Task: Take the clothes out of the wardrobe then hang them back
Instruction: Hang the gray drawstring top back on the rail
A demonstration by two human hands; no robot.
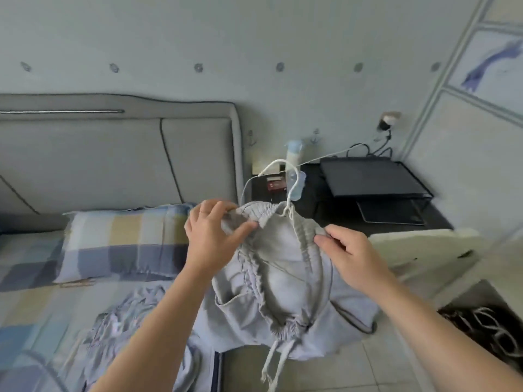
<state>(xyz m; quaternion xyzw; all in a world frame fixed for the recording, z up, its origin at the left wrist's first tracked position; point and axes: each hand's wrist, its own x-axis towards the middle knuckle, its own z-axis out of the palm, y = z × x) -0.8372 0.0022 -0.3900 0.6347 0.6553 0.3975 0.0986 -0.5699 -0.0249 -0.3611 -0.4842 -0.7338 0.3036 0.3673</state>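
Head camera is showing me both hands up in front of the person, over the near right edge of the bed (34,306). The left hand (210,236) is pinching the stretchy waistband (256,212) of the grey pants (285,281) between thumb and fingers. The right hand (353,258) is pinching the same waistband on the other side, with its fingers curled over the cloth. Neither hand is spread flat.

The pants are hanging from the two hands. Their lower part is lying over the bed's right edge, just above the floor (353,372). A white hanger (273,164) is poking up out of the waistband between the hands. I am not seeing the wardrobe at all.

I am thinking the person is fitting the pants onto the hanger. Here is what I am worrying about. Nobody is holding the hanger itself, so it could be tipping or sliding out if the waistband gets pulled too wide. The stretchy band could be snapping back and slipping off one end. The drawstring (278,357) is dangling low and could be catching on the hanger. If one pinch lets go, the pants could be dropping to the floor. Another grey cloth (119,318) is lying on the bed near the pillow (119,244).
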